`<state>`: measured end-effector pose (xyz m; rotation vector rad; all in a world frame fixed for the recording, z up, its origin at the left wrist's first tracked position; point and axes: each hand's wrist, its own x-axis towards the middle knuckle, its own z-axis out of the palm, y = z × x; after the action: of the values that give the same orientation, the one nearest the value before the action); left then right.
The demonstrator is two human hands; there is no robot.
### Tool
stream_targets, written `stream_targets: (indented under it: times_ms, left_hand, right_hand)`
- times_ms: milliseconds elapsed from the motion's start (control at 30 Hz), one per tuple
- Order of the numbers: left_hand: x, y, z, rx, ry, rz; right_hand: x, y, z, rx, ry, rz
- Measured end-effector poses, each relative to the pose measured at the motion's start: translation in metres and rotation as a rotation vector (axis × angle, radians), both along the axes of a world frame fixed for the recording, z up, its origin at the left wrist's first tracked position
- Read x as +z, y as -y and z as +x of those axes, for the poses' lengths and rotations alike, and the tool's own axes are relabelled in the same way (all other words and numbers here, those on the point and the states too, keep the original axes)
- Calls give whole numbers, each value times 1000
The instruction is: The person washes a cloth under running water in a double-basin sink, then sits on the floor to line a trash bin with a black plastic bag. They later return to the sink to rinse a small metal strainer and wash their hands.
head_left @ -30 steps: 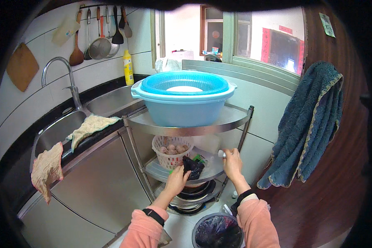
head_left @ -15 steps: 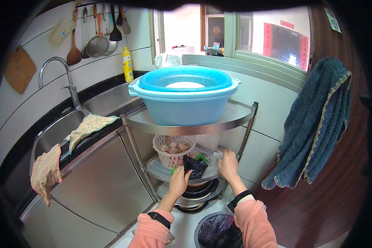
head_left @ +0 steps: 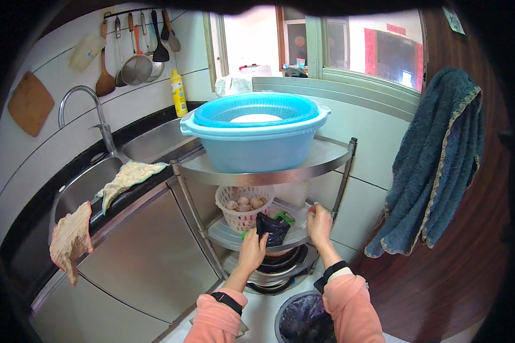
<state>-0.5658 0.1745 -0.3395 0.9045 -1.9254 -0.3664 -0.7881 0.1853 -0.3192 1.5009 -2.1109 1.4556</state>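
Observation:
My left hand [head_left: 252, 251] grips a crumpled black plastic bag [head_left: 274, 230] at the front of the middle shelf [head_left: 225, 233] of a metal corner rack. To the right, my right hand [head_left: 320, 224] is closed at the shelf's edge. A whitish bit shows at its fingertips, too small to name. Behind the bag lies a bright green thing [head_left: 284, 216], partly covered. A white perforated basket [head_left: 245, 219] of pale, round bulbs that look like garlic stands to the left of the bag.
A light blue tub [head_left: 257, 150] holding a blue colander [head_left: 212, 111] fills the top shelf. Pans [head_left: 283, 262] are stacked below. A lined bin [head_left: 278, 320] stands on the floor. The sink [head_left: 77, 191] with draped cloths [head_left: 130, 177] is left; a dark blue towel [head_left: 432, 166] hangs right.
The view has shifted slightly. My left hand stays on the black bag, and my right hand stays closed near the shelf's right side, its fingers turned a little.

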Motion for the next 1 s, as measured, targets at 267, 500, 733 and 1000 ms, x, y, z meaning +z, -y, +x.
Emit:
stream_targets:
  times_ms: [267, 500, 733, 1000]
  left_hand:
    - [4, -4, -7, 92, -31, -95]
    - [14, -12, -17, 224, 144, -49]
    - [24, -11, -19, 281, 199, 0]
    - [12, 6, -19, 129, -32, 204]
  right_hand:
    - [12, -3, -21, 106, 877, -390]
    - [2, -12, -36, -6, 691, -379]
    - [8, -19, -28, 368, 1186, -482]
    - [12, -28, -24, 497, 1243, -362]
